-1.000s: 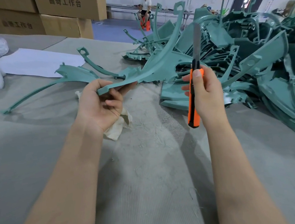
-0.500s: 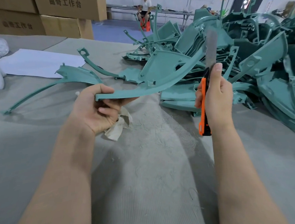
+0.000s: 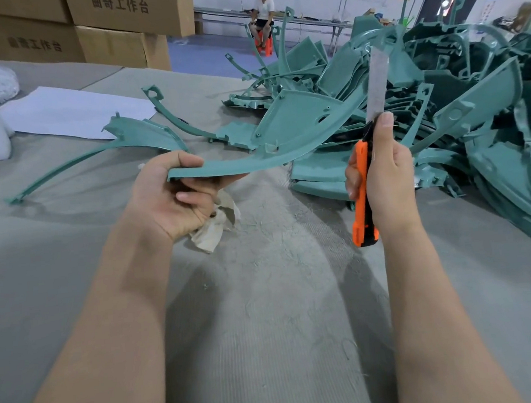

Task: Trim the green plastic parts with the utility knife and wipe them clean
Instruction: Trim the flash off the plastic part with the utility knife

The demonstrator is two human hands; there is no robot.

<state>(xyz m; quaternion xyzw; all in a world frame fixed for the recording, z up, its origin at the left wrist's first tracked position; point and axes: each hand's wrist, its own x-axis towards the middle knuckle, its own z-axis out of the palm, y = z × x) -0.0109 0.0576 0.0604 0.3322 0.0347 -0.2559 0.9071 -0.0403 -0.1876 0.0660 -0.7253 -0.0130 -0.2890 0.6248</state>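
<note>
Grey felt worktable bears a large heap of green plastic parts, likely mostly untrimmed. Left hand grips one curved part aloft; right hand clasps the utility knife, blade up, just beside it; wiping rag waits below.

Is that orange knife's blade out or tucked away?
Out: a long steel blade rises far beyond the handle of the orange utility knife.

parts teal-green | knife orange-black, silver blade | cloth off-white | boxes brown
</note>
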